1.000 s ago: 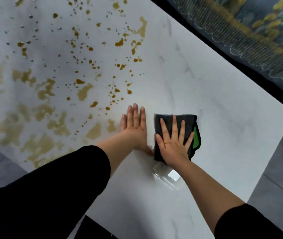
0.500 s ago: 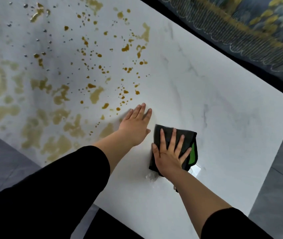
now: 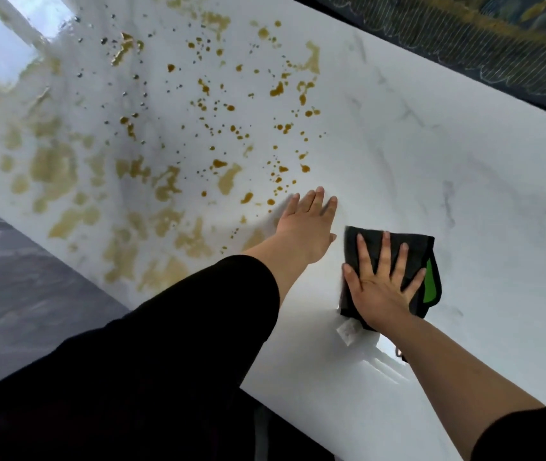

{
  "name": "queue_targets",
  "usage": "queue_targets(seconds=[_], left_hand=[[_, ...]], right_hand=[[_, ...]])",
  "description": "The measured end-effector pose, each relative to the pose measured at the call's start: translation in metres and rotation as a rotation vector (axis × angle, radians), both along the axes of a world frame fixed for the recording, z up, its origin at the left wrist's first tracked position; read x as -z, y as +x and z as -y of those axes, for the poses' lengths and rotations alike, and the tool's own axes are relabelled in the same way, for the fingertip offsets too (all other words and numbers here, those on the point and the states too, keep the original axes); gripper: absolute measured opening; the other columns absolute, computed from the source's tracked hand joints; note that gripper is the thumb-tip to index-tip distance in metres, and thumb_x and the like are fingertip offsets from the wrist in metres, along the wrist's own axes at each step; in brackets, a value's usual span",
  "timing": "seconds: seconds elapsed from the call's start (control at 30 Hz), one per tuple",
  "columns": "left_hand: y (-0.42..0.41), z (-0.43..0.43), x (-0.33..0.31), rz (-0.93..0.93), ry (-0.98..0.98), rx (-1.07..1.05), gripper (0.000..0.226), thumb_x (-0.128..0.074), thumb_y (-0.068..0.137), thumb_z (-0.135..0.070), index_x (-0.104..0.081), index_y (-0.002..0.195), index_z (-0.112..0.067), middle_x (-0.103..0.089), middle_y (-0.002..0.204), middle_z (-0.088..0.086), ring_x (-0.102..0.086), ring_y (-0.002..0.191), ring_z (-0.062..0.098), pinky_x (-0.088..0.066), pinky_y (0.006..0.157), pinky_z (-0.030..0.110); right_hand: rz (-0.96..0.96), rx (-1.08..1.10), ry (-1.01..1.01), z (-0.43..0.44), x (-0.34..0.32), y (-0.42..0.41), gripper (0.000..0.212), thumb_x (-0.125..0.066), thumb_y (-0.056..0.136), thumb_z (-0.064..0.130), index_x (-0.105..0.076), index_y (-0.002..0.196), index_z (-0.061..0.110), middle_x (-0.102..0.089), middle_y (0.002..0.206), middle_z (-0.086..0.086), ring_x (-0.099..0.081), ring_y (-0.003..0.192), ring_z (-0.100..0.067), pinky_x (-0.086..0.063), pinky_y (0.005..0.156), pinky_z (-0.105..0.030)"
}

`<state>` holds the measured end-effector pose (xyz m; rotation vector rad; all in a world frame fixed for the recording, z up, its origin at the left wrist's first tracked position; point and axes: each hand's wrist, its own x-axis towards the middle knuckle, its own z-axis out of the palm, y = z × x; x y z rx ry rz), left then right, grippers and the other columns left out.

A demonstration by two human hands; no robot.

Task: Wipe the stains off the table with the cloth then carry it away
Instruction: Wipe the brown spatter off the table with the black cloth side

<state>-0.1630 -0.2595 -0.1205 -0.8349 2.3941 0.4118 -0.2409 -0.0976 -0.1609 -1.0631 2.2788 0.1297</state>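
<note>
Folded dark cloth [image 3: 411, 251] with a green patch lies flat on white marble counter [image 3: 464, 168], right of the brown stains [image 3: 228, 181]. Right hand [image 3: 379, 287] presses it, fingers spread wide. Left hand [image 3: 308, 227] flat beside it, fingers straight together, at the stains' edge.

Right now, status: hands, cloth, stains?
Right hand flat on cloth, fingers spread. Left hand open beside it. Stains unwiped, left of cloth. Nothing between them.
</note>
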Motion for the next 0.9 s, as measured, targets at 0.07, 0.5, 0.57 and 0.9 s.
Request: queue_targets(seconds=[0.07, 0.5, 0.57, 0.9], left_hand=[[0.011, 0.000, 0.001, -0.092, -0.005, -0.005, 0.063, -0.026, 0.104, -0.041, 0.003, 0.155, -0.019, 0.010, 0.163, 0.005, 0.010, 0.149, 0.019, 0.012, 0.117, 0.048], [0.196, 0.095, -0.013, 0.035, 0.006, -0.119, 0.092, -0.008, 0.089, -0.075, 0.018, 0.152, -0.013, 0.027, 0.158, 0.004, 0.033, 0.141, 0.019, 0.022, 0.114, 0.047], [0.207, 0.111, -0.013, 0.090, 0.007, -0.089, 0.096, -0.006, 0.085, -0.078, 0.020, 0.151, -0.014, 0.029, 0.157, 0.002, 0.036, 0.139, 0.019, 0.025, 0.111, 0.052], [0.222, 0.137, -0.009, 0.088, -0.015, 0.098, 0.097, -0.009, 0.083, -0.081, 0.019, 0.152, -0.018, 0.024, 0.159, -0.001, 0.028, 0.143, 0.013, 0.024, 0.112, 0.050]], right_hand=[[0.004, 0.007, -0.008, -0.001, 0.001, -0.001, 0.053, 0.003, 0.085, 0.068, 0.040, 0.122, 0.061, 0.058, 0.128, 0.022, 0.047, 0.127, -0.013, 0.029, 0.100, -0.055], [-0.035, 0.284, 0.070, 0.015, -0.005, 0.044, 0.058, -0.012, 0.092, 0.061, 0.021, 0.140, 0.054, 0.027, 0.155, 0.013, 0.025, 0.142, -0.016, 0.011, 0.113, -0.057], [-0.039, 0.328, 0.093, 0.018, -0.005, 0.056, 0.058, -0.012, 0.094, 0.059, 0.024, 0.139, 0.054, 0.027, 0.155, 0.012, 0.025, 0.143, -0.017, 0.011, 0.113, -0.056], [0.009, 0.276, 0.162, 0.014, -0.018, 0.156, 0.057, 0.000, 0.090, 0.062, 0.042, 0.128, 0.051, 0.043, 0.148, 0.006, 0.040, 0.135, -0.020, 0.017, 0.110, -0.057]])
